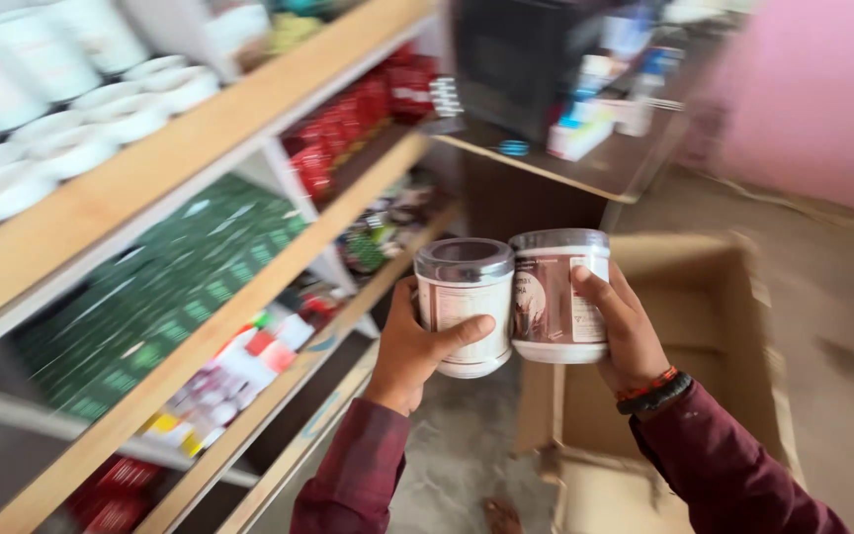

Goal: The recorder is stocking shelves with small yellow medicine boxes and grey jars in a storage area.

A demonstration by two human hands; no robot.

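While jars touch, left grip (417, 351) clasps smooth cylindrical left jar (465, 307), right grip (625, 331) right jar (555, 295).

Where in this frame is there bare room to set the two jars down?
Free: the open cardboard box under the right hand, and the floor beside it. Crowded: the wooden shelves left of the left hand, packed with boxes and tubs.

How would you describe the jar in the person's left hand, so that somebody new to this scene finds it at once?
Start from the open cardboard box on the floor, right of the wooden shelves. In front of it the hands hold two jars side by side. The left hand grips the white-labelled jar with a clear lid, nearer the shelves; the jar in the right hand has a dark brown label.
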